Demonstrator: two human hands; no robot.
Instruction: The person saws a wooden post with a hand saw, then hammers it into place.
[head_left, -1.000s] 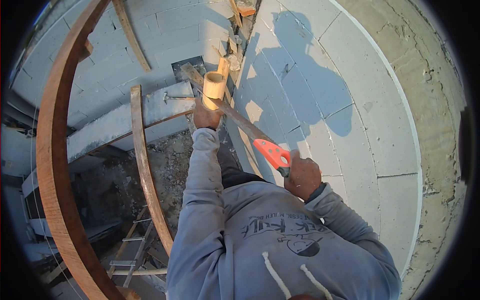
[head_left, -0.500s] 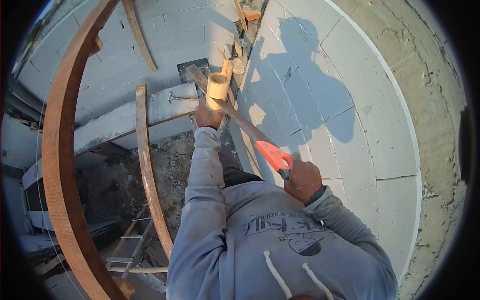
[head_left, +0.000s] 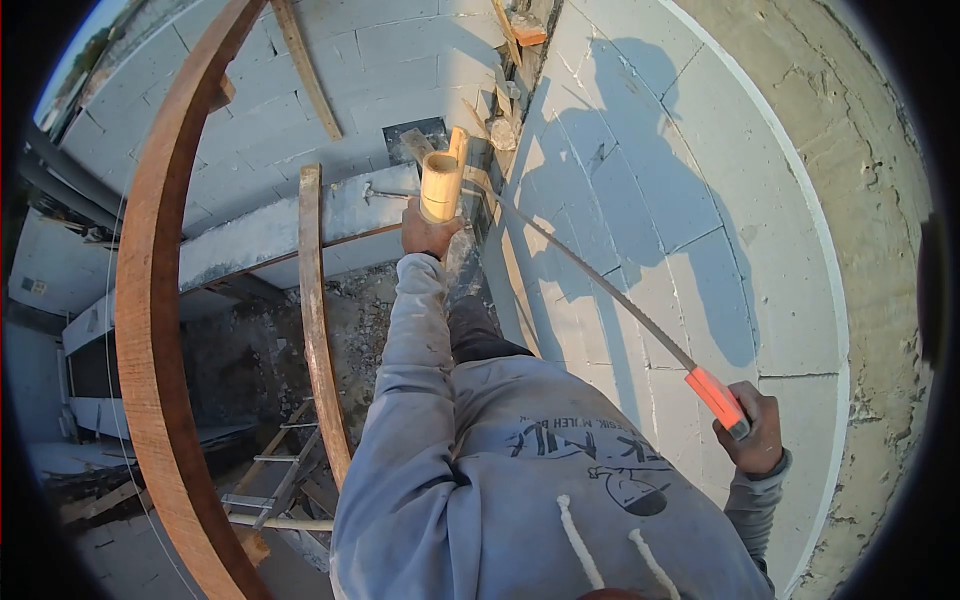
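Note:
My left hand [head_left: 430, 235] is wrapped round the lower end of a yellowish piece of bamboo [head_left: 440, 192] with a hollow open top. A narrower strip of bamboo [head_left: 459, 143] rises beside its rim. Out to the right, my right hand [head_left: 756, 435] grips the orange handle of a hand saw [head_left: 612, 290]. The long thin blade slants up and left, and its far end lies close to the right side of the bamboo. A hammer [head_left: 388, 192] lies on the grey ledge just left of my left hand.
A reddish timber beam [head_left: 150, 330] curves down the left, with a thinner wooden post [head_left: 313, 300] beside it. A ladder [head_left: 280, 465] stands below over rubble-strewn ground. The pale block wall [head_left: 690, 330] rises on the right, carrying a shadow. A brick piece [head_left: 528, 30] sits at the far corner.
My right hand has drawn the saw out to the right and down, away from the bamboo, and the blade has turned edge-on. My left hand keeps its hold. The view has shifted slightly.

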